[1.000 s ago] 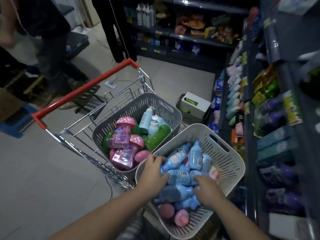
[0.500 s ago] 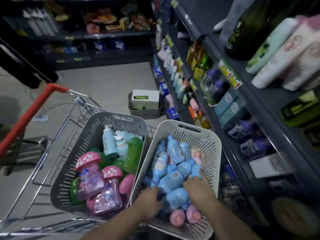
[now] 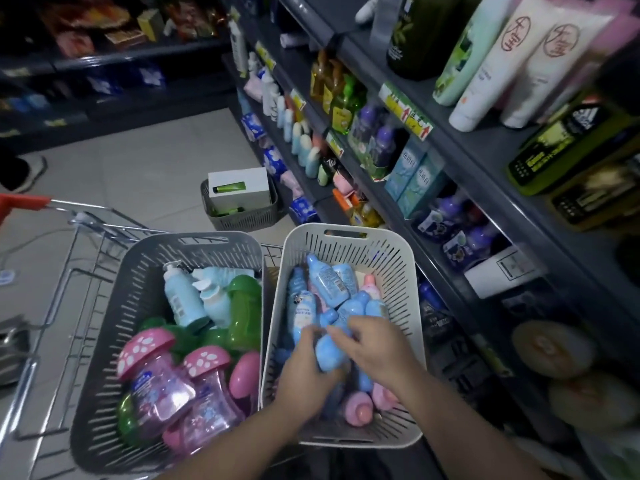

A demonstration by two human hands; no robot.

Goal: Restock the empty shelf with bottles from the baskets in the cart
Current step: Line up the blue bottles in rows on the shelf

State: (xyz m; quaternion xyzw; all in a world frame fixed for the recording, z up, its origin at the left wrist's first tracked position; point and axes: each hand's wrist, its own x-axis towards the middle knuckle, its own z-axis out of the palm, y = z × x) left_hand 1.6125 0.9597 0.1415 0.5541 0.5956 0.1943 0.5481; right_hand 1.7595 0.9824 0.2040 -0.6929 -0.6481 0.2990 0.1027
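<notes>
Two baskets sit side by side in the wire cart (image 3: 79, 278). The white basket (image 3: 398, 271) on the right is full of small blue bottles (image 3: 325, 282) and a few pink ones (image 3: 358, 408). Both my hands are down inside it. My left hand (image 3: 304, 375) grips a blue bottle (image 3: 330, 351) from below. My right hand (image 3: 372, 346) lies over the same cluster, fingers curled on blue bottles. The grey basket (image 3: 145, 271) on the left holds pink mushroom-cap bottles (image 3: 156, 379), green bottles (image 3: 244, 313) and pale blue pump bottles (image 3: 181, 299).
Dark shelving (image 3: 457, 157) stocked with bottles, tubes and boxes runs along the right. A small grey basket with a white box (image 3: 239, 199) stands on the floor ahead of the cart. A shoe (image 3: 24, 171) shows at far left. The red cart handle (image 3: 24, 202) is at left.
The view has swung right toward the shelving. Both hands have moved up and together inside the white basket, closing around blue bottles.
</notes>
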